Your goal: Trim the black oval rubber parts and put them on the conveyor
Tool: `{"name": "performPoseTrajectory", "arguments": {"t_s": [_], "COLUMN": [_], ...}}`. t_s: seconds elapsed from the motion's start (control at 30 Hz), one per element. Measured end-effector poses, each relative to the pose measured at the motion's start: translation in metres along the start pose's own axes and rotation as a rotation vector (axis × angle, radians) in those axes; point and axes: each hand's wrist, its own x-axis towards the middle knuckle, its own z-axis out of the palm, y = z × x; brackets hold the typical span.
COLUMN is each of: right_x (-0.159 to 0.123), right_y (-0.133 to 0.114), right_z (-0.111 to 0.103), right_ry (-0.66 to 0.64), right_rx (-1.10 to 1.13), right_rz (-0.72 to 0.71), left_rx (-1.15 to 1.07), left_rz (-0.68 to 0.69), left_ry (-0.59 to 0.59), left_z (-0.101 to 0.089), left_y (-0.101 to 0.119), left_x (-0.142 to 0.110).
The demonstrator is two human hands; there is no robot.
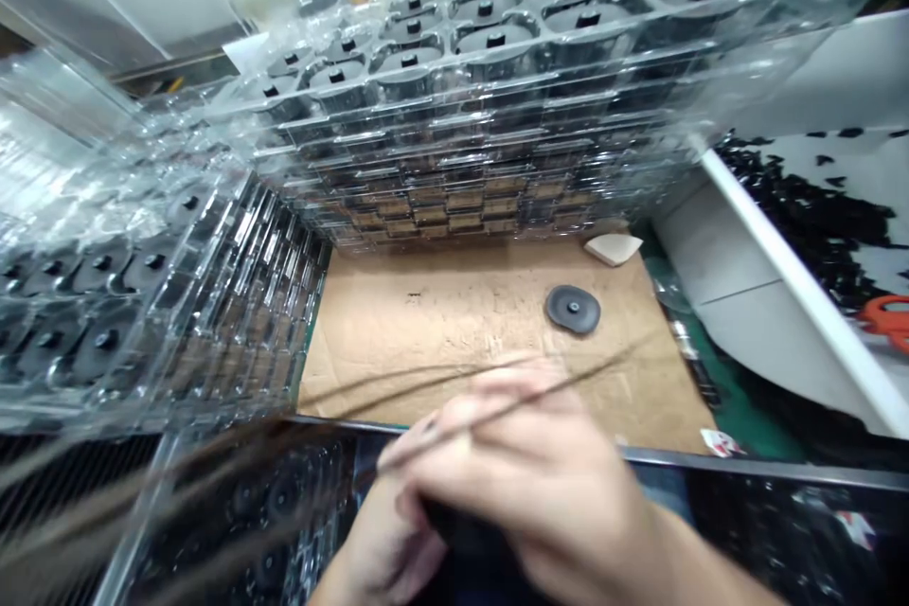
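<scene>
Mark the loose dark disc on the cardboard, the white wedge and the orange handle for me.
Dark disc [573, 309], head view: the raised nub at its middle.
White wedge [614, 247], head view: the middle of its top face.
Orange handle [873, 313], head view: its left part.

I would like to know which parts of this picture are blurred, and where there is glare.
Head view: the left hand and right hand are blurred, also the thin strands across them; head view: bright glare streaks the clear trays; head view: the dark disc on the cardboard looks sharper.
</scene>
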Motion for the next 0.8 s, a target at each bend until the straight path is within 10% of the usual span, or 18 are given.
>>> {"name": "performPoseTrajectory", "arguments": {"t_s": [0.2,0.53,0.8], "right_x": [-0.038,-0.104,-0.047], "right_y": [0.075,0.08,0.056], "right_z": [0.006,0.043,0.023], "right_ry": [-0.006,-0.058,0.008], "right_rx": [0.013,-0.201,-0.226], "right_rz": [0.745,0.762,0.66], "left_rx": [-0.187,-0.231,-0.216], "left_rz": [-0.013,0.041,0.061], "left_ry": [-0.066,0.056,0.127], "left_z": [-0.01,-0.025,-0.018], "left_y": [0.012,0.008,0.001], "left_x": [0.009,0.027,0.029]}}
